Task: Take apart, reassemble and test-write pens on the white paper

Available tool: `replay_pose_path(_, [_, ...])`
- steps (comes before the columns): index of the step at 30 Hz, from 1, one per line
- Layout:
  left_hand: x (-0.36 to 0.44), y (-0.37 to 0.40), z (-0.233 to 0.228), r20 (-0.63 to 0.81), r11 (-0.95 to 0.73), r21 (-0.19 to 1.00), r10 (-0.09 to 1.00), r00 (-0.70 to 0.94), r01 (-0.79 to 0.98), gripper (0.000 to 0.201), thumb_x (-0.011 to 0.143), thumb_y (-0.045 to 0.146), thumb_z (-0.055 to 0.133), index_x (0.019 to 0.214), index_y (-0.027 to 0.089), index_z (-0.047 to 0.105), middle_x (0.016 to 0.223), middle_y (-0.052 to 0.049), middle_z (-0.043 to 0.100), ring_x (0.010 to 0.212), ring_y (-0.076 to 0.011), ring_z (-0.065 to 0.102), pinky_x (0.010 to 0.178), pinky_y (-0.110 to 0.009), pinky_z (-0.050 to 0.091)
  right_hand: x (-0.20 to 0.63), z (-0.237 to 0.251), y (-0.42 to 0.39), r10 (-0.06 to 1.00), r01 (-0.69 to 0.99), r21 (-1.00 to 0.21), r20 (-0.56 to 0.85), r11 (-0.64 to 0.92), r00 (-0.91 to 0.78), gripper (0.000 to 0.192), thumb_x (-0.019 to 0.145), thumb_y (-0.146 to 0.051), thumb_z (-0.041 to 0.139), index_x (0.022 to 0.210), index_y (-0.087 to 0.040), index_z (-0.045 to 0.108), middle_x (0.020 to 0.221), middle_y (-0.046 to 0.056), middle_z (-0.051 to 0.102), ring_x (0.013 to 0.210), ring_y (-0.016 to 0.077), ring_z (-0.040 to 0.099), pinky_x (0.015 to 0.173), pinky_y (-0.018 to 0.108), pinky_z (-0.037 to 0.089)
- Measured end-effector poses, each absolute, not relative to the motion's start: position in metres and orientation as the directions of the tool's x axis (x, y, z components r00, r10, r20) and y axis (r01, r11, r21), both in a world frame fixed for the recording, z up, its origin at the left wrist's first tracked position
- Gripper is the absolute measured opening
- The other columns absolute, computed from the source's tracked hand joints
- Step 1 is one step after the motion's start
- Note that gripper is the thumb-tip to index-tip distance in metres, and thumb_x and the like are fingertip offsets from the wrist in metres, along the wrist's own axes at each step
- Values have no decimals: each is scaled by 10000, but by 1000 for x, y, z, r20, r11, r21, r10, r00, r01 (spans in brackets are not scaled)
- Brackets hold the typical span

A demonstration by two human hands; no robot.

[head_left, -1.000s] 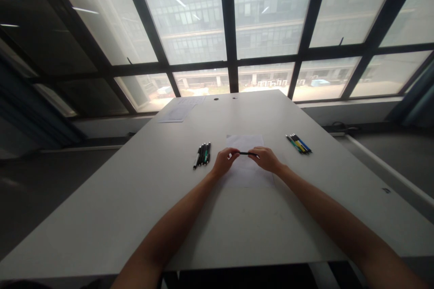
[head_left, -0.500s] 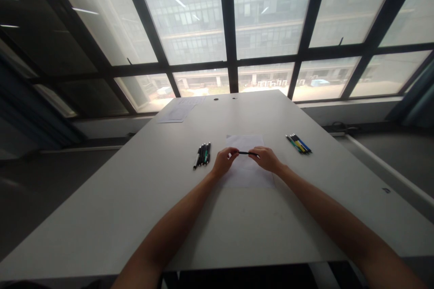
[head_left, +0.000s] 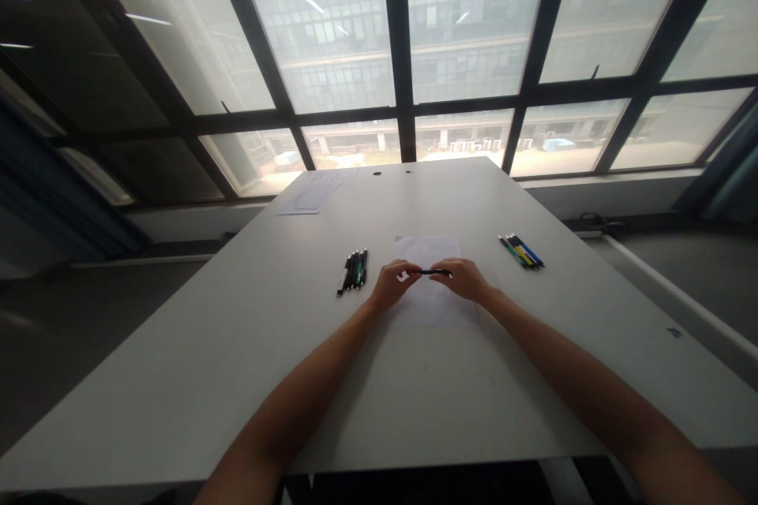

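Above the paper sheet (head_left: 435, 308), left hand (head_left: 391, 286) and right hand (head_left: 467, 279), each grip pinching the black pen (head_left: 431, 272).

Grey table (head_left: 195, 379) — tall dark-framed windows (head_left: 332, 24)

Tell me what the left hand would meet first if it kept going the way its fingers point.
The left hand points right, along the black pen that both hands hold above the white sheet. Going straight on, it would most likely meet the right hand first, though depth is hard to judge.
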State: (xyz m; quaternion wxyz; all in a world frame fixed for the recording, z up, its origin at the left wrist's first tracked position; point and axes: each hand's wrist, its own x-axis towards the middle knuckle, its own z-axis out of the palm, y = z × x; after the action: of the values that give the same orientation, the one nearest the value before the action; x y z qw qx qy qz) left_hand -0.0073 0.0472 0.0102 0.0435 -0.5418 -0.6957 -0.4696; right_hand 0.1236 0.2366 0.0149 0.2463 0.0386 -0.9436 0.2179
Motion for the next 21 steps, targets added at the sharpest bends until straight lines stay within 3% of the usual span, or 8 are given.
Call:
replay_pose_path(8, [-8,48,9,574,-41,611,711,-406,791,158,843,280,690,976,213,739,831,-47,710,731,-137,606,612,-248,476,127,21,232,63,-116,-327,488,938,-871,309,917,-419,576,735,-210,712,694,18,675,655,131,575,630,237,338])
replay_pose_path(21, [-8,49,10,564,49,600,682,-466,799,92,851,267,659,869,191,708,790,-19,697,702,-123,607,619,-242,457,124,14,240,103,-86,-337,506,938,-856,315,916,-446,567,758,-221,721,691,13,678,645,136,583,626,241,356])
